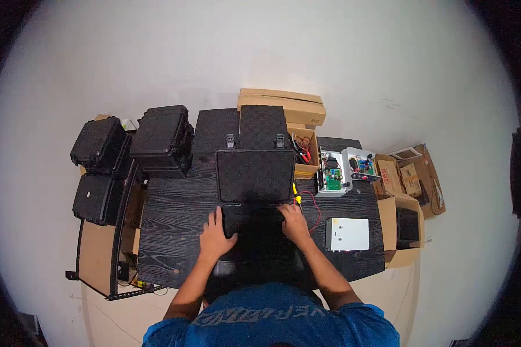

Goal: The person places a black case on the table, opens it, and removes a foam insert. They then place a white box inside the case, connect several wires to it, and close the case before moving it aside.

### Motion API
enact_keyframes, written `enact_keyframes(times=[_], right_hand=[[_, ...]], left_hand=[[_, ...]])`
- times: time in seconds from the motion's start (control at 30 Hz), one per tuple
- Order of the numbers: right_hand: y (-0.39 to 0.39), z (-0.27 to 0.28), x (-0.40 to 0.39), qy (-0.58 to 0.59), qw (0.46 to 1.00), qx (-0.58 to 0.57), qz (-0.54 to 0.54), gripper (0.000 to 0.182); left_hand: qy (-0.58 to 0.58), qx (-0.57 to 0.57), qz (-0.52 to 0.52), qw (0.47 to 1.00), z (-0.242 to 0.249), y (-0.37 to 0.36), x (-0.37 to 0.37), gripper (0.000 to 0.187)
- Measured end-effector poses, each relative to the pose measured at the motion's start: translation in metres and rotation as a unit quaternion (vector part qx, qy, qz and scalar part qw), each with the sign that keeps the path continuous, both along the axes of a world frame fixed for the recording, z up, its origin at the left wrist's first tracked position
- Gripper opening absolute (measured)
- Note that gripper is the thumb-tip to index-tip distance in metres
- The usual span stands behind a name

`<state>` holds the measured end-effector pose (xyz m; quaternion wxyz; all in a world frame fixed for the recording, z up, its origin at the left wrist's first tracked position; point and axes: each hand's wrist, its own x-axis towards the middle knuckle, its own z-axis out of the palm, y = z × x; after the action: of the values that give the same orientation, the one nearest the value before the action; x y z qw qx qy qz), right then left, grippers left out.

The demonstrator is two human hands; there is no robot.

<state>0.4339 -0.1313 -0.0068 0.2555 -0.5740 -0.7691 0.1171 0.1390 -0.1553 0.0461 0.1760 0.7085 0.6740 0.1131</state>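
A black hard case (255,176) stands unfolded in front of me, its foam-lined lid raised at the back. The lower half is so dark that I cannot make out what lies inside. My left hand (216,238) rests at the left side of this lower half, fingers spread and thumb pointing inward. At the right side, near the hinge, my right hand (293,222) reaches over the edge with its fingers stretched toward the inside. Neither hand shows anything held in it.
Closed black cases (162,130) are stacked at the left. A white box (348,234) lies to the right. Behind it are opened housings with green circuit boards (333,178). Cardboard boxes (281,107) stand at the back and right. A red wire (318,208) curls on the dark table (171,225).
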Motion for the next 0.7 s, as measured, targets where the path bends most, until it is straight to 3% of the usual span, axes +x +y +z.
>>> enact_keyframes(times=[0.13,0.3,0.37,0.47,0.63,0.7], right_hand=[[0.003,-0.004,-0.006,0.011,1.0,0.004,-0.015,0.052],[0.006,-0.035,-0.001,-0.027,0.999,0.013,-0.011,0.056],[-0.004,-0.025,-0.008,-0.094,0.994,0.036,-0.033,0.063],[-0.027,-0.005,-0.015,-0.09,0.996,-0.002,-0.001,0.07],[-0.05,-0.032,-0.014,-0.195,0.979,-0.04,0.032,0.077],[-0.051,-0.034,-0.015,-0.198,0.979,-0.051,0.027,0.078]], left_hand=[[-0.042,0.086,-0.076,0.992,-0.023,0.018,-0.007,0.103],[0.041,0.045,-0.127,0.99,-0.071,0.025,-0.002,0.096],[0.055,0.053,-0.129,0.989,-0.073,0.022,0.0,0.093],[0.03,0.072,-0.152,0.985,-0.068,0.011,0.0,0.092],[0.045,0.036,-0.204,0.977,-0.067,-0.002,0.001,0.092],[0.013,0.072,-0.192,0.979,-0.068,0.006,0.001,0.083]])
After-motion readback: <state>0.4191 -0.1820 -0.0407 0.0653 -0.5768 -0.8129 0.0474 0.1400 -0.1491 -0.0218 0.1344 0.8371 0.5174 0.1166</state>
